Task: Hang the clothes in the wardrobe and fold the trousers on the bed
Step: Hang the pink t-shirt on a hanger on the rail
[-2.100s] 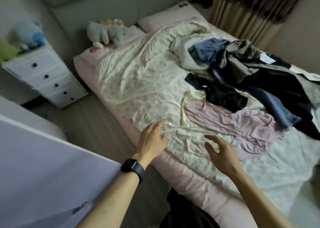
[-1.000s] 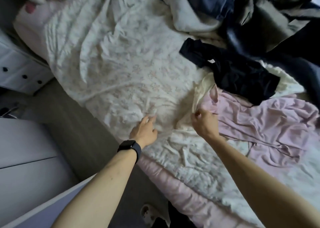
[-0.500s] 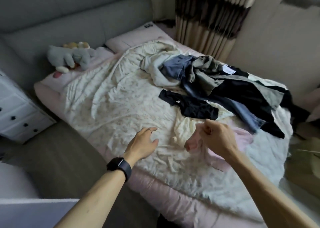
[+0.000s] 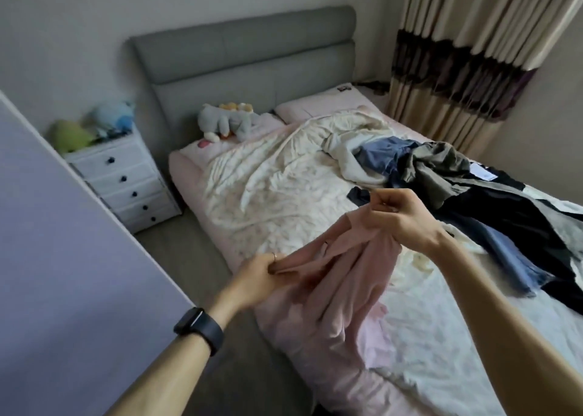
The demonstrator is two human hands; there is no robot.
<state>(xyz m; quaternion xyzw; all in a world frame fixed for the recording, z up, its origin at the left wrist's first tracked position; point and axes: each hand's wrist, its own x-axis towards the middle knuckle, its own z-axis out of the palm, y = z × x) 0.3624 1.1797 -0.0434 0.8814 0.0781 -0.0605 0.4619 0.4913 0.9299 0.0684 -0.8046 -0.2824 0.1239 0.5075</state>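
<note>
Pink garment [image 4: 353, 276] — left hand [image 4: 255, 280] and right hand [image 4: 407, 217] hold its top edge.

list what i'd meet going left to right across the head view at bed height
white chest of drawers → grey plush toy → pink garment, lifted off the bed → olive garment in the clothes heap

Light: dim, soft daylight, brightest by the curtain [image 4: 467, 68]
Shadows: faint
Blur: plush toys [image 4: 112, 120] at left soft
Edges: wide-angle bending
</note>
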